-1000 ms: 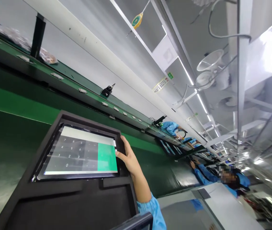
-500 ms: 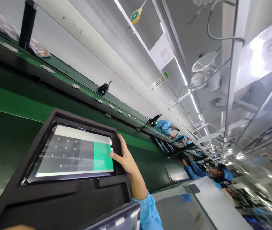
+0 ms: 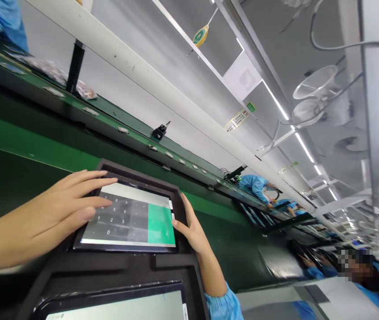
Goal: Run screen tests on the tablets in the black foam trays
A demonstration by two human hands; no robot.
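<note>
A black foam tray (image 3: 109, 263) has a tablet (image 3: 126, 213) lying in its upper recess, with a calculator keypad and a green block on the lit screen. A second tablet (image 3: 119, 306) with a pale lit screen shows in the lower recess, cut off by the bottom of the view. My left hand (image 3: 66, 206) reaches over the upper tablet's left side, fingers stretched out and holding nothing. Around the tray's right edge, my right hand (image 3: 194, 231) keeps its grip, its thumb on the upper tablet's right border and its fingers along the outer wall.
Beyond the dark green worktop (image 3: 223, 235), a raised green ledge (image 3: 132, 124) carries a black adapter (image 3: 160, 131), several small flat pieces and clear plastic bags (image 3: 49, 71). A light grey surface (image 3: 269, 302) lies at lower right. People in blue work farther along the line.
My left hand has come up from the bottom edge onto the upper tablet's left side. The second tablet, tilted before, now lies in the lower recess. My right hand keeps its hold.
</note>
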